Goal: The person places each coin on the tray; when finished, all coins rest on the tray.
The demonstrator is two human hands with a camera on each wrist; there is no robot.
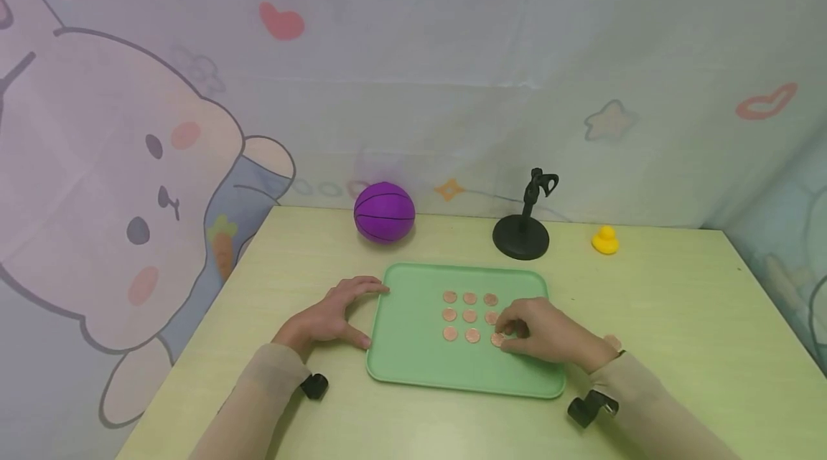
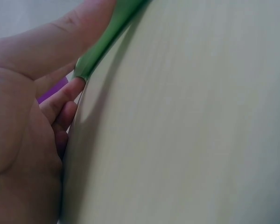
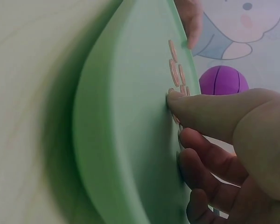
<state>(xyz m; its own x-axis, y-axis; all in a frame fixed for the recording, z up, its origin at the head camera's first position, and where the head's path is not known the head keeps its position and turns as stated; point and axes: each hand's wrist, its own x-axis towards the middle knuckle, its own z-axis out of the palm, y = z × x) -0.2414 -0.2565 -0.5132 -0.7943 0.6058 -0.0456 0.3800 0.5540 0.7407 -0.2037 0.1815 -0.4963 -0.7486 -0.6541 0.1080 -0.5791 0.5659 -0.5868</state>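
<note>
Several copper coins lie in three neat rows on a light green tray. At the near right corner of those rows, my right hand pinches one copper coin between thumb and fingers, at the tray's surface. The right wrist view shows the thumb against that coin, with the other fingers curled below. My left hand steadies the tray's left side, thumb and fingers spread along the rim. In the left wrist view a fingertip meets the green rim.
Behind the tray stand a purple ball, a black stand with a round base, and a yellow rubber duck. A copper-coloured round thing shows on the table beyond my right wrist. A printed cloth backs the table.
</note>
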